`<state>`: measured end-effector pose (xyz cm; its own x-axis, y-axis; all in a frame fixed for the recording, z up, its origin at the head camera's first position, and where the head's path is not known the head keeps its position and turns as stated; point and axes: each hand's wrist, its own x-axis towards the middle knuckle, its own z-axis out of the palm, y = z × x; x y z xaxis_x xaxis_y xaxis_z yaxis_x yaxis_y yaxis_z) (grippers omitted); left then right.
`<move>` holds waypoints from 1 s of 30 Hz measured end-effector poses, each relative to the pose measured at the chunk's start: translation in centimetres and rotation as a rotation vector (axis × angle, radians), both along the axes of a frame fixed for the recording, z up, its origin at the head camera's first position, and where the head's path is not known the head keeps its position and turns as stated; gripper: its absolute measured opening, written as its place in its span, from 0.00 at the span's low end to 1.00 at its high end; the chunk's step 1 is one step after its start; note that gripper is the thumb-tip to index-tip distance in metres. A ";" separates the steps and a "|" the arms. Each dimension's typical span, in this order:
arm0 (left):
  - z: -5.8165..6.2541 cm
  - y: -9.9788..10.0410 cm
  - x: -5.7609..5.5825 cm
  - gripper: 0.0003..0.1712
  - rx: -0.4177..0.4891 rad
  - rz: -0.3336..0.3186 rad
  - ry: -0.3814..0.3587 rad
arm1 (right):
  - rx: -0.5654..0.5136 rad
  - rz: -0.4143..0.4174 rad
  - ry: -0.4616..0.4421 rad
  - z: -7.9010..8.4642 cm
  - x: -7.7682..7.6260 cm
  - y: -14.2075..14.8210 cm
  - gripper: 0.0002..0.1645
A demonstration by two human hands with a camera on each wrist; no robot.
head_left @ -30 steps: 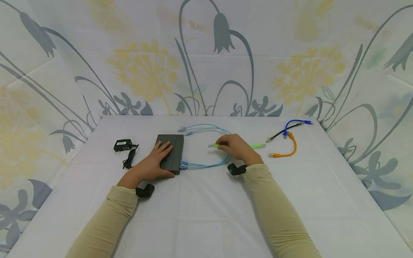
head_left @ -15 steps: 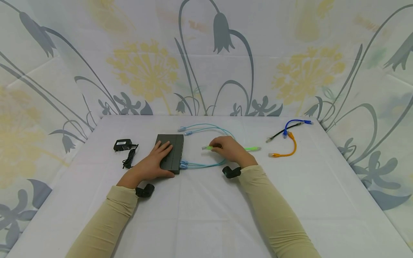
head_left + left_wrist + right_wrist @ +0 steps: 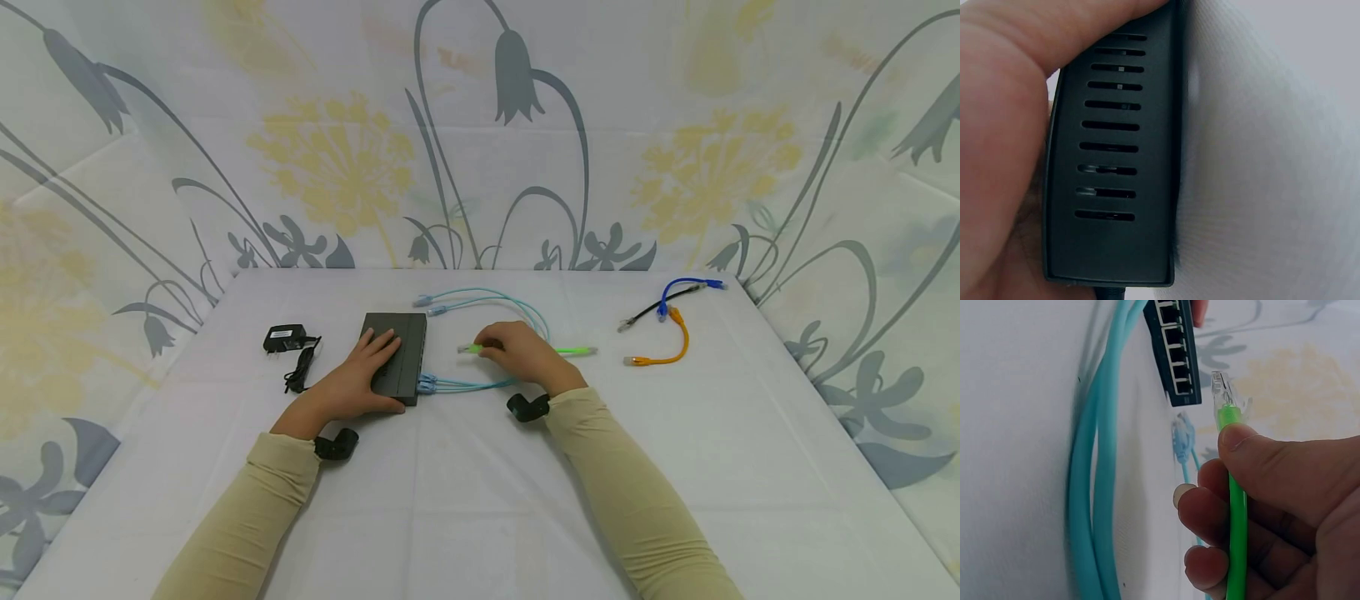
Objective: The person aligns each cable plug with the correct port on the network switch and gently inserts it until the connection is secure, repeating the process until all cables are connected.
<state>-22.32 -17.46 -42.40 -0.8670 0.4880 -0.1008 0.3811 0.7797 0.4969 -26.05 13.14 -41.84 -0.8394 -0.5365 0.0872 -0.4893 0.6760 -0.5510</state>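
In the head view, my left hand (image 3: 348, 383) rests on a dark grey network switch (image 3: 412, 350), fingers spread flat over its top and thumb along its near side. The left wrist view shows the thumb against the switch's slotted side (image 3: 1107, 250). My right hand (image 3: 525, 357) pinches a green network cable (image 3: 577, 351) just behind one clear plug (image 3: 1222, 394). That plug points left, a short way from the switch's port side. Several open ports (image 3: 1179, 369) show in the right wrist view. Light-blue network cables (image 3: 472, 386) are plugged in at the port side's near end.
The light-blue cables loop behind my right hand to loose plugs (image 3: 437, 310) at the back. A black power adapter (image 3: 285, 337) lies left of the switch. At right lie blue (image 3: 675, 283), black (image 3: 648, 312) and orange (image 3: 684, 342) network cables. A patterned cloth (image 3: 480, 167) stands behind the table.
My right hand has moved left and slightly nearer me with the green network cable, bringing its plug closer to the switch. The left hand has stayed in place.
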 end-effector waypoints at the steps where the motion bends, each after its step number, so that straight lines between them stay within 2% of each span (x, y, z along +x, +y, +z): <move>1: 0.0 0.0 0.0 0.64 -0.001 -0.003 0.002 | 0.000 0.000 0.002 0.0 0.0 -0.1 0.13; 11: -0.1 0.0 -0.1 0.63 -0.003 -0.002 0.011 | 0.002 0.034 0.007 -0.2 0.4 -1.1 0.12; 30: 0.0 0.0 0.0 0.64 -0.006 0.005 -0.008 | -0.011 0.030 -0.032 -0.7 0.9 -2.8 0.13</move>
